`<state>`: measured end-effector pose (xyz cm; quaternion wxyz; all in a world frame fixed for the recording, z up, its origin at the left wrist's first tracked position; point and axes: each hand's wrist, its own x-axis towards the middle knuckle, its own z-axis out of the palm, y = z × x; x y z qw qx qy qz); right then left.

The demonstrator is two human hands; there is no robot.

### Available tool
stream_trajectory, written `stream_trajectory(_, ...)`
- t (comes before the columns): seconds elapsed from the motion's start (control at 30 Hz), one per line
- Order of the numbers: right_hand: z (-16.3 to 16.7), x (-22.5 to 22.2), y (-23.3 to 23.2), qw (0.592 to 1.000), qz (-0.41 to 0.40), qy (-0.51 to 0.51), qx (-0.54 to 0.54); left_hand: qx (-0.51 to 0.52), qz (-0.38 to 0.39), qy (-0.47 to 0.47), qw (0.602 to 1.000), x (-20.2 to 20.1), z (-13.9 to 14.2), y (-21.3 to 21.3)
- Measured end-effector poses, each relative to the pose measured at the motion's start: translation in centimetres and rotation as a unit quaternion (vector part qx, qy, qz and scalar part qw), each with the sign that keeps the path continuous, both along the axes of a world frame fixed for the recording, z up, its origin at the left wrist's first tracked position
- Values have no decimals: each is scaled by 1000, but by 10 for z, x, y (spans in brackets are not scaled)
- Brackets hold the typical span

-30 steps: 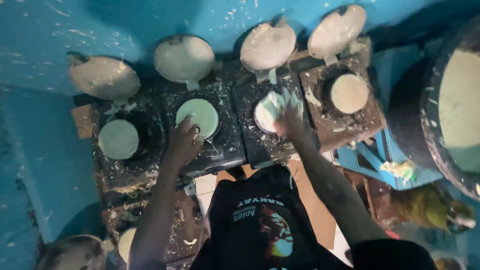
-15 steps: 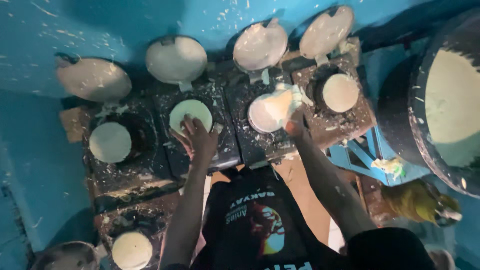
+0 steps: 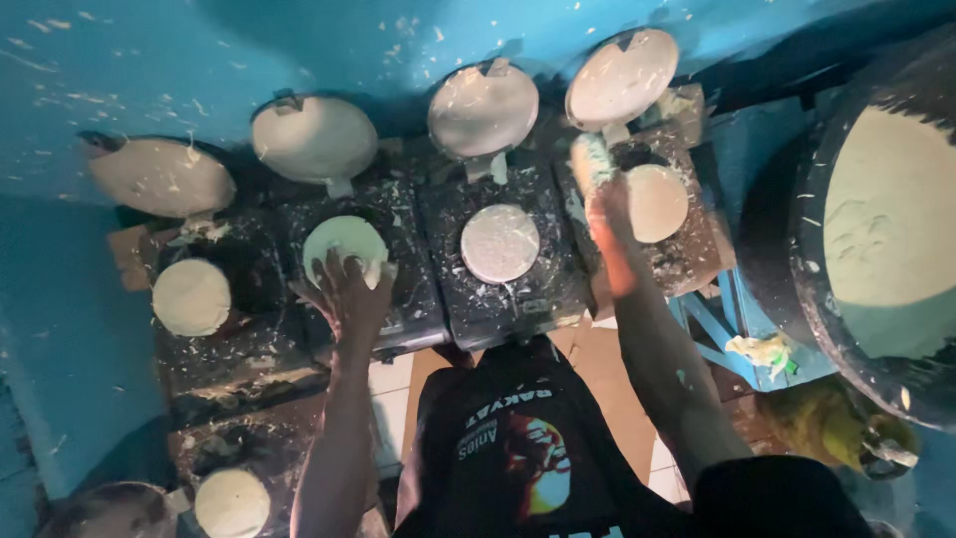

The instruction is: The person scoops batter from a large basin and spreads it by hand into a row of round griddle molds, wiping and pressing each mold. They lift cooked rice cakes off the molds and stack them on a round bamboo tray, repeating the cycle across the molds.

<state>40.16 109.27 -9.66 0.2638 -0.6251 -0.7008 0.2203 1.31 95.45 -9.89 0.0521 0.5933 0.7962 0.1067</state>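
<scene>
Right hand [image 3: 602, 199] moved rightward, batter-coated.

Right hand [image 3: 600, 194] now off the third press, shifted toward two o'clock beside the pale dough disc [image 3: 657, 202] on the fourth; third plate [image 3: 500, 243] left bare and grey, its white round gone; left hand [image 3: 349, 294] spread at the six o'clock edge of the greenish disc [image 3: 344, 244].

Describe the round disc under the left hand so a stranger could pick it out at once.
Start at the row of black hot plates against the blue wall. On the second plate from the left lies a pale green disc, with the left hand resting its fingers on the near edge. The other discs have no hand on them.
</scene>
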Motion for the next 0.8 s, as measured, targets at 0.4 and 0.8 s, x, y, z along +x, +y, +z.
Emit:
stream_trajectory(0.4, -7, 17, 14, 973, -26, 207, -103, -15, 92, -132, 987, -2, 30, 7)
stream_trajectory(0.8, 9, -138, -15, 731, 59, 529, -427, 292, 251, -548, 742, -145, 100, -113)
